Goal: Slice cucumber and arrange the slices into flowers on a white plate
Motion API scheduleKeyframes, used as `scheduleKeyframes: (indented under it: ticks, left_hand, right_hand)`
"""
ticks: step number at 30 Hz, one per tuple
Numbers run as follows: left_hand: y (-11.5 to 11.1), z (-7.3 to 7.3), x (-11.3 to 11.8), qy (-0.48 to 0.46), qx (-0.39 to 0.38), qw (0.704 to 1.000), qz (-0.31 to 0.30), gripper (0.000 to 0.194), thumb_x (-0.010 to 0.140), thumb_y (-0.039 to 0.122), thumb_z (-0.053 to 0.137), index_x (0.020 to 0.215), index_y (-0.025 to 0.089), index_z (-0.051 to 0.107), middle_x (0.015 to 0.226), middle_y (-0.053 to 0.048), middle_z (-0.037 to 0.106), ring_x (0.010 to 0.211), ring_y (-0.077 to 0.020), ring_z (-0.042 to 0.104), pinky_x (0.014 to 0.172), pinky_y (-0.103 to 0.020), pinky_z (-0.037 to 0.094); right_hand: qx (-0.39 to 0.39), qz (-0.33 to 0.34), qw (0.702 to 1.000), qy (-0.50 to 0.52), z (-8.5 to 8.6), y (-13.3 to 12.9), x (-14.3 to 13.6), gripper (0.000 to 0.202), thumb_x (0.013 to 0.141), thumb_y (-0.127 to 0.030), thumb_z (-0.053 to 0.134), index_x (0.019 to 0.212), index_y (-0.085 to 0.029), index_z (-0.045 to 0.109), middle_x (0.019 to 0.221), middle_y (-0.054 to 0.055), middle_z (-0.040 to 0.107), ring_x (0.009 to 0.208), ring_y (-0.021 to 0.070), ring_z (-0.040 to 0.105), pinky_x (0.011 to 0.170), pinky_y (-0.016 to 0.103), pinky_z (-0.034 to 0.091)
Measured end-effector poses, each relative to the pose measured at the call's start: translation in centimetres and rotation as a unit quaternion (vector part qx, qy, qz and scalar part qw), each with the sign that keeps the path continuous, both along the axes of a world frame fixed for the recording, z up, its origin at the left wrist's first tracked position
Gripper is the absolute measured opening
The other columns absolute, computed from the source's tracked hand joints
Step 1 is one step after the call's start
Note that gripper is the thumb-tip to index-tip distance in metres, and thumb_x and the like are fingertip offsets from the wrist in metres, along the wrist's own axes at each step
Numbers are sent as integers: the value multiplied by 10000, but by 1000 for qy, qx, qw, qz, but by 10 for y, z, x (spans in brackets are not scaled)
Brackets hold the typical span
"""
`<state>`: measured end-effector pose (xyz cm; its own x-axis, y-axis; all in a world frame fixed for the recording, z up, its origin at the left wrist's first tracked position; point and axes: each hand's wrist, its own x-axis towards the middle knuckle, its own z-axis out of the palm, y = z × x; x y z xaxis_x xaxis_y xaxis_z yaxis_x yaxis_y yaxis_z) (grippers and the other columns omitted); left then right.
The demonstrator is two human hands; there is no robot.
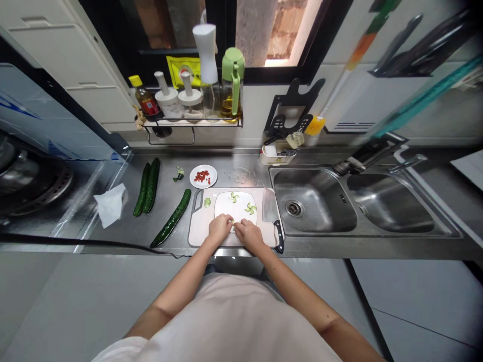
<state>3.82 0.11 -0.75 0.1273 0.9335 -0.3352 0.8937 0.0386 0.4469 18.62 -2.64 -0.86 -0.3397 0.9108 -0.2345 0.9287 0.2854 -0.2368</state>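
**Slices lie ahead and left, nearer the left hand**

The left hand (220, 228) and right hand (249, 234) meet over the near part of the plate (222, 207), fingertips bent inward and almost touching. A pale green bit (233, 221) shows between them; which hand grips it, or whether both do, I cannot tell. The plate sits on the board (198, 227), which lies on the bench (302, 246).

The relation that seems to count most is with the slices (207, 202): a small pile on the board just left of the plate, ahead and to the left of the left hand, clearly the nearer of the two. The pile is compact, with no long axis to speak of.

On the plate, beyond the fingertips, lie two green shapes: the far pinwheel (234, 197), almost straight ahead, and the right pinwheel (249, 207), ahead on the right hand's side. The knife (278, 235) lies at the board's right end, handle toward the person.
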Motion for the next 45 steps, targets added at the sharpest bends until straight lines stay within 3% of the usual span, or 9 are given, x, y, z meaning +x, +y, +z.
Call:
scheduleKeyframes:
  ticks: [12, 34, 45]
  left_hand:
    - [-2, 3, 0, -7, -6, 1000, 2, 245, 893, 308, 524, 1087, 267, 668, 1050, -31, 669, 994, -170, 601, 825, -253, 436]
    - [-4, 4, 1, 5, -3, 1000, -1, 217, 894, 311, 524, 1066, 259, 645, 1006, -24, 655, 934, -158, 599, 766, -250, 422]
    - [4, 0, -7, -24, 5, 1000, -1, 234, 862, 250, 553, 1074, 227, 649, 947, -27, 673, 924, -167, 606, 808, -256, 428]
  right_hand:
    - [-34, -18, 999, 2, 5, 3, -5, 342, 974, -390, 362, 1135, -247, 628, 1060, 77, 594, 989, 190, 538, 749, 260, 380]
    - [-25, 22, 999, -11, 7, 3, -3, 347, 978, -386, 351, 1097, -231, 638, 1072, 88, 586, 975, 192, 540, 743, 265, 388]
    - [-30, -19, 999, 22, 11, 4, 2, 338, 971, -376, 366, 1169, -230, 598, 1083, 72, 595, 988, 180, 546, 748, 251, 379]
